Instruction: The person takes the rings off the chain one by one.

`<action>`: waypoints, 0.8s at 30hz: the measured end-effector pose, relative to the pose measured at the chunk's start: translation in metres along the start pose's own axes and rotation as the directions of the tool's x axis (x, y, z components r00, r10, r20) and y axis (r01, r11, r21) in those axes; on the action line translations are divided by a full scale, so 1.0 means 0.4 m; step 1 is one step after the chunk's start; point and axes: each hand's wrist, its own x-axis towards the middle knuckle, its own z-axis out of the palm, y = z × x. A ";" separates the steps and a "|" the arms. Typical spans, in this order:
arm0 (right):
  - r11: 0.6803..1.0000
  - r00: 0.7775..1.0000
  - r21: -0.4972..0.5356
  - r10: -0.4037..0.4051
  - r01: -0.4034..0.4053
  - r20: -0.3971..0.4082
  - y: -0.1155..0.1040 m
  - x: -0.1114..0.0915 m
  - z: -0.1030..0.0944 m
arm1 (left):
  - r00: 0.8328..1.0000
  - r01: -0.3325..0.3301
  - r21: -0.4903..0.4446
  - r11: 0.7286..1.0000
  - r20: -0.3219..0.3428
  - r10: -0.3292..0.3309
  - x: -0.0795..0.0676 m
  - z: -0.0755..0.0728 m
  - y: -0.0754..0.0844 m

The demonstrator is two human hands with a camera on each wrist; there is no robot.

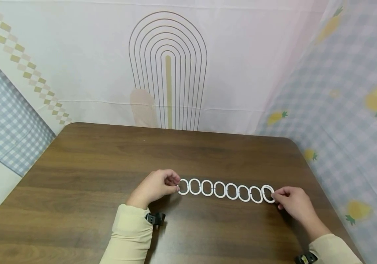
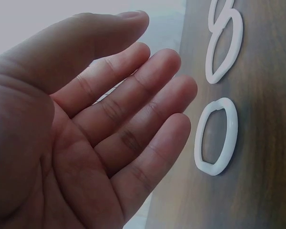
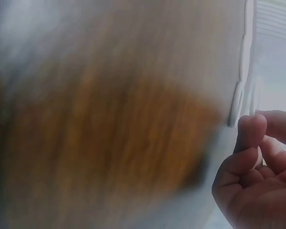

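Several white oval rings lie in a row on the brown wooden table, in the head view. My left hand is at the row's left end, its fingertips right by the leftmost ring. In the left wrist view this hand has its fingers loosely extended, with the leftmost ring beyond them and nothing in the palm. At the right end, my right hand pinches a white oval ring between thumb and fingertips. In the head view, it overlaps the last ring of the row.
The wooden table has rounded far corners. A pale cloth with an arch pattern hangs behind it, and a checked cloth with fruit prints hangs along the right side. Black straps with small devices sit at both wrists.
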 end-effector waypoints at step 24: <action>0.995 0.996 -0.067 0.077 -0.074 0.036 0.075 0.026 -0.053 | 1.000 -0.002 -0.012 1.000 -0.001 0.002 -0.003 -0.001 0.002</action>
